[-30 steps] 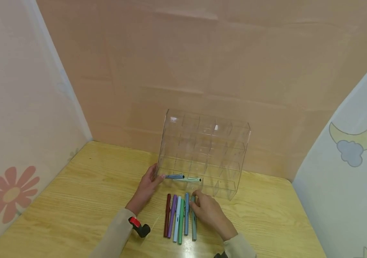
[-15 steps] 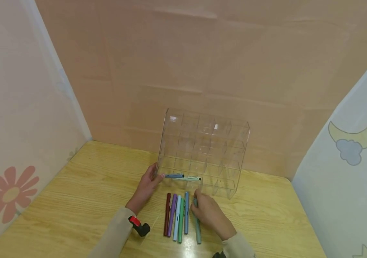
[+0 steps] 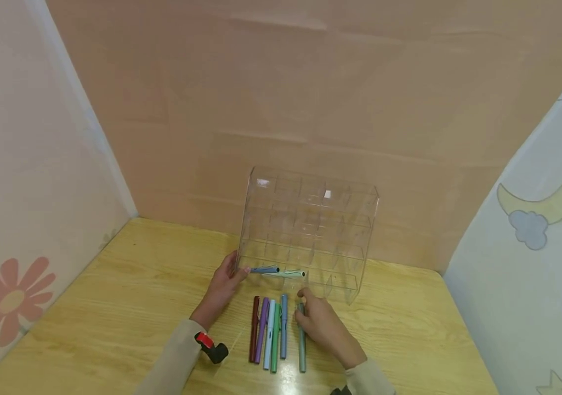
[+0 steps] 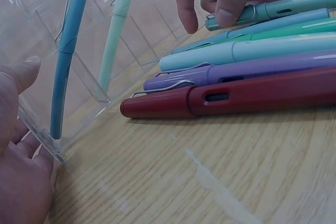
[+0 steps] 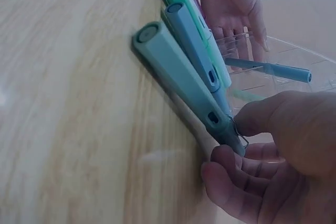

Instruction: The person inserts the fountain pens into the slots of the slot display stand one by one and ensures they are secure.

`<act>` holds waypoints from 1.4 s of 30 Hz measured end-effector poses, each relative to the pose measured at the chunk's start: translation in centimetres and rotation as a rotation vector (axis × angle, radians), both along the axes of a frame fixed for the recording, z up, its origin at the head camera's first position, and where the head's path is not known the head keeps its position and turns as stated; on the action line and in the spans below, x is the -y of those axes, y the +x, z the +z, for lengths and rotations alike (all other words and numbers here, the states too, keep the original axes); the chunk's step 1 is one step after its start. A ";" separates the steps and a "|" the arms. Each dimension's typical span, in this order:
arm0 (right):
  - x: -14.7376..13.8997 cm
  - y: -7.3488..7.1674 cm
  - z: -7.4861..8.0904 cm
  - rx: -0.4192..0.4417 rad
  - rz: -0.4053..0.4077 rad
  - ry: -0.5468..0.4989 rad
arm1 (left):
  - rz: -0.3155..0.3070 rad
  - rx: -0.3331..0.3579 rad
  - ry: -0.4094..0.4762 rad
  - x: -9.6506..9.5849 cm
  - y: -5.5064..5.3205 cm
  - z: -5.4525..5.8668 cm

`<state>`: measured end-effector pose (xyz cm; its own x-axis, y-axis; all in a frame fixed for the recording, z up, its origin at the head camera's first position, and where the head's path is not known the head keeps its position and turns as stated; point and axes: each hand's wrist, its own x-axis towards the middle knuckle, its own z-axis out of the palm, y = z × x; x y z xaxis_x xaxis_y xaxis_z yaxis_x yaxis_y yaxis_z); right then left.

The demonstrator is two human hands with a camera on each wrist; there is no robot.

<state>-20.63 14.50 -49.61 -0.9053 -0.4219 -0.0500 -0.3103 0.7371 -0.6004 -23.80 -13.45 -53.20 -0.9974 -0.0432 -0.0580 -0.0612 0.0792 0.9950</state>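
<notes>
A clear compartmented pen rack [image 3: 305, 206] leans back on the table. My left hand [image 3: 221, 285] grips its lower left side, thumb in front and fingers behind the side panel. A blue fountain pen [image 3: 266, 270] and a pale green pen [image 3: 288, 274] sit in its bottom row; the blue one tilts beside my left thumb. My right hand [image 3: 327, 323] pinches the cap end of a grey-green fountain pen [image 5: 178, 74], whose barrel end points toward me. Its thumb is by the metal clip [image 5: 240, 134], with fingertips on the other side of the cap.
Side by side left of the grey-green pen lie a dark red pen [image 3: 254, 332], a purple pen [image 3: 261, 334], a light blue pen [image 3: 269, 334], a green pen [image 3: 274, 340] and a blue pen [image 3: 283, 329]. An orange-brown backdrop [image 3: 281, 99] hangs behind the table.
The grey-green pen has shifted right, away from the blue pen beside it, with my right hand at its cap. My left hand stays on the rack.
</notes>
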 end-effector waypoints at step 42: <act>-2.6 0.9 4.4 0.022 -0.069 -0.126 | -0.011 -0.009 -0.014 0.1 0.3 0.4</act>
<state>-19.70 17.09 -45.19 -0.9315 -0.3631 -0.0210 -0.2474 0.6746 -0.6955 -23.47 -13.58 -52.79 -0.9983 -0.0330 -0.0480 -0.0509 0.0934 0.9943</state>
